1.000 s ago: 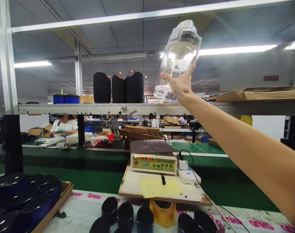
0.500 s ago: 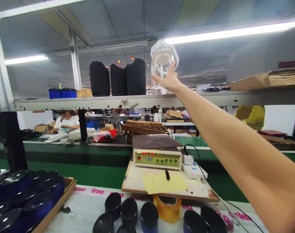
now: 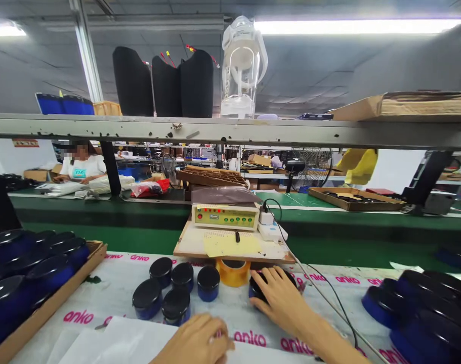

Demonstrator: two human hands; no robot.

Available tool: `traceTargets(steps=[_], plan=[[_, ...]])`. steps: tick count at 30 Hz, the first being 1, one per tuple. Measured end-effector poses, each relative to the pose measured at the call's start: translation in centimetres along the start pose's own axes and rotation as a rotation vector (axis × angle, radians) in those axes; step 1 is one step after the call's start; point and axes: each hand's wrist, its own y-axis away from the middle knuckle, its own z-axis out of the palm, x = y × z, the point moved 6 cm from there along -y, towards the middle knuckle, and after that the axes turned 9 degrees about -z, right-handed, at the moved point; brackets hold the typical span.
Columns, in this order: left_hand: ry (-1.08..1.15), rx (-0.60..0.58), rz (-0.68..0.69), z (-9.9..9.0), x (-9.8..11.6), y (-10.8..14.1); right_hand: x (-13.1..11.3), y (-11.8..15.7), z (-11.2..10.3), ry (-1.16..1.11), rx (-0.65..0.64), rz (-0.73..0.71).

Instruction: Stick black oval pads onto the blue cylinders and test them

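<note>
My right hand (image 3: 281,298) lies over dark blue round containers with black tops (image 3: 255,289), its fingers spread and touching them; it partly hides them. Lower in the view, my left hand (image 3: 200,337) is over a white sheet (image 3: 131,336), fingers loosely bent and apart, with nothing visible in them. Several more blue containers with black tops (image 3: 208,283) stand left of my right hand. Behind them is a roll of yellowish tape (image 3: 233,273). A clear bottle with a white lid and handle (image 3: 240,71) stands upright on the shelf overhead.
A metal shelf (image 3: 139,126) crosses the view, carrying black curved covers (image 3: 133,83) and cardboard (image 3: 416,106). Behind the table sits an instrument box (image 3: 224,217) on a board. Cables (image 3: 325,303) run down right. Blue containers fill a tray (image 3: 78,290). A co-worker (image 3: 80,164) sits beyond.
My right hand has left the bottle on the shelf and come down to the containers. My left hand has entered the view. The camera has tilted down.
</note>
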Motion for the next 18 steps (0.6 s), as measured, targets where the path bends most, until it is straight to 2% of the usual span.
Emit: traceTargets(steps=[2,5,8,12,15,18], plan=[[-0.070,-0.120,-0.040,2.8,-0.2,-1.1,-1.1,0.5,0.6,-0.026,-0.018,-0.008],[0.006,-0.149,-0.197,4.6,-0.7,-1.4,-2.7,0.7,0.0,-0.085,-0.028,-0.041],[0.058,-0.112,-0.239,4.6,-0.6,-0.9,-3.5,0.1,-0.2,-0.139,-0.023,-0.031],[0.079,-0.059,-0.230,3.9,-0.7,-0.6,-3.4,-1.4,0.7,-0.191,-0.043,-0.041],[0.069,0.000,-0.180,3.6,-0.5,-0.5,-3.0,-2.0,0.9,-0.211,-0.064,-0.048],[0.038,0.076,-0.052,3.3,0.3,-0.2,-3.2,-2.1,0.6,-0.220,-0.070,-0.050]])
